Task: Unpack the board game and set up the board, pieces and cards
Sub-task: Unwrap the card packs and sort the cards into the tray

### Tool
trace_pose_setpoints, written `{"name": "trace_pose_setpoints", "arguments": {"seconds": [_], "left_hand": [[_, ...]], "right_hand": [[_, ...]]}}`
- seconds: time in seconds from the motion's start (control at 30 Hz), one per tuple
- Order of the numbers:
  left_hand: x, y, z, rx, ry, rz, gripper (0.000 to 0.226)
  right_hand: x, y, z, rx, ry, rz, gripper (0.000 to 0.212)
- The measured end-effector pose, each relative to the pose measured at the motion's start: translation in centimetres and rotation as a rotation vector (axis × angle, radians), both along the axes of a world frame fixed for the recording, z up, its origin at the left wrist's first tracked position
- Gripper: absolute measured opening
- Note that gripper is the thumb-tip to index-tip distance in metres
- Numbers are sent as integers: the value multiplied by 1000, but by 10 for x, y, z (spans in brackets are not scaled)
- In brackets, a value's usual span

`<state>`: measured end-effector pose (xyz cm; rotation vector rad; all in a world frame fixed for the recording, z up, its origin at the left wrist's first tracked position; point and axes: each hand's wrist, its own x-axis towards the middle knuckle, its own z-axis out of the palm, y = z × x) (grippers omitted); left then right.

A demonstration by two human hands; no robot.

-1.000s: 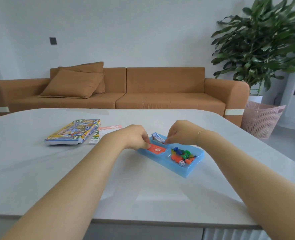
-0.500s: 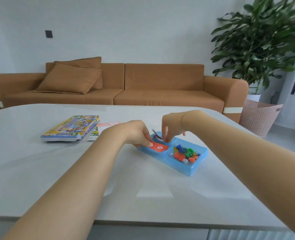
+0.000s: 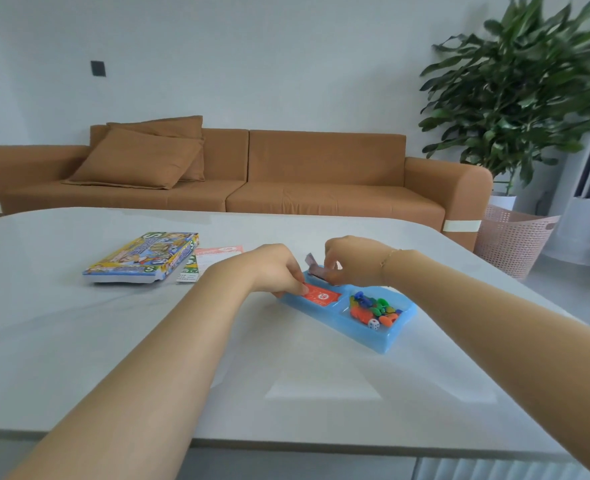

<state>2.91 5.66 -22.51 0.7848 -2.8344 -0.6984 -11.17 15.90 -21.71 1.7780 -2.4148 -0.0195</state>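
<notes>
A blue plastic tray point(image 3: 383, 341) lies on the white table point(image 3: 78, 341). Its near compartment holds several coloured pieces point(image 3: 373, 306) and a white die point(image 3: 374, 324). Red cards point(image 3: 323, 295) fill the middle compartment. My left hand point(image 3: 276, 268) rests on the tray's left edge, fingers curled, thumb tip on the red cards. At the far compartment my right hand point(image 3: 350, 259) pinches a small stack of cards point(image 3: 316, 268) and tilts it up. The colourful game box point(image 3: 141, 258) lies at the left, with paper sheets point(image 3: 213, 259) beside it.
A brown sofa point(image 3: 286, 178) with cushions stands behind the table. A large potted plant point(image 3: 529, 98) and a pink basket point(image 3: 511, 240) are at the right. The table's near edge point(image 3: 286, 445) runs below my forearms.
The right hand has lifted the small card stack a little higher out of the far compartment. The left hand stays on the tray's edge. The camera view shifted slightly.
</notes>
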Motion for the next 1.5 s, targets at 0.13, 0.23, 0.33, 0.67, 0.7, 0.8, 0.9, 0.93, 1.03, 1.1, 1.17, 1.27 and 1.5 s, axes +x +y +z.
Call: {"name": "trace_pose_setpoints", "arguments": {"seconds": [0.13, 0.23, 0.33, 0.67, 0.7, 0.8, 0.9, 0.93, 1.03, 1.1, 1.17, 1.27, 1.5], "left_hand": [[0, -2, -2, 78, 62, 7, 16], [0, -3, -5, 197, 200, 36, 14], [-3, -2, -7, 336, 390, 137, 24], [0, 19, 9, 1041, 432, 131, 38], [-1, 19, 9, 1050, 464, 137, 27], [-4, 17, 4, 1037, 544, 153, 8], [-6, 14, 1, 942, 588, 161, 5], [-7, 13, 0, 905, 601, 157, 5], [-8, 9, -3, 774, 609, 132, 6], [-7, 8, -4, 717, 601, 98, 6], [-7, 9, -5, 694, 590, 70, 7], [-5, 12, -7, 672, 551, 23, 9], [-5, 12, -8, 572, 606, 14, 8]], "right_hand": [[-7, 4, -6, -58, -85, -18, 63], [-15, 10, -14, -145, -81, 1, 31], [-22, 19, -21, -347, -53, 86, 26], [-24, 22, -25, -732, 324, 405, 45], [-24, 21, -26, -743, 329, 405, 49], [-21, 20, -26, -747, 331, 443, 39], [-15, 26, -23, -775, 48, 393, 30], [-13, 29, -21, -803, -146, 311, 35], [-10, 35, -13, -851, -760, 69, 32], [-9, 37, -9, -809, -920, 32, 16], [-6, 39, -7, -765, -949, 37, 20], [-4, 40, -5, -720, -971, 47, 24], [0, 40, -4, -674, -992, 45, 25]]}}
